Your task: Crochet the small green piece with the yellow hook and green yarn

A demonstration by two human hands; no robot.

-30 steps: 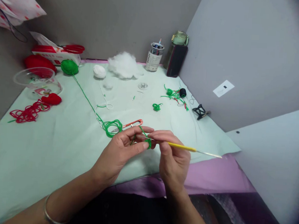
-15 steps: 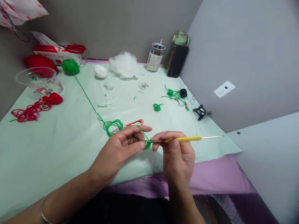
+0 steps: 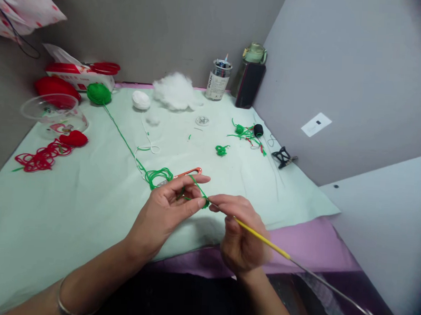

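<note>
A metal bangle [image 3: 61, 300] is on the left forearm, lower left of the frame. The right hand [image 3: 246, 236], just right of lower centre, grasps a crochet hook [image 3: 262, 237] by its yellow handle; the bare metal shaft slants out to the lower right, its end blurred. The left hand [image 3: 168, 209], at lower centre, pinches a small green crochet piece [image 3: 206, 203] between thumb and fingers; its index finger is extended, with a green strand running from it down to the piece. The hook's front end meets the piece at the right hand's fingertips; the exact stitch is hidden.

Just beyond the left hand, a loose coil of green yarn [image 3: 158, 175] lies beside orange-handled snips [image 3: 192, 171], partly covered by the hand. Red yarn [image 3: 41, 159] lies tangled at left. A black clip-like stand [image 3: 284, 157] rests at right of the frame; a second green piece [image 3: 221, 150] lies right of centre.

Farther back, a green yarn ball [image 3: 99, 93] at upper left feeds a strand to the coil. A white yarn ball [image 3: 141, 100] sits near white stuffing [image 3: 175, 91] at upper centre. A pen jar [image 3: 218, 82] stands beyond, left of an upright phone [image 3: 250, 86].
</note>
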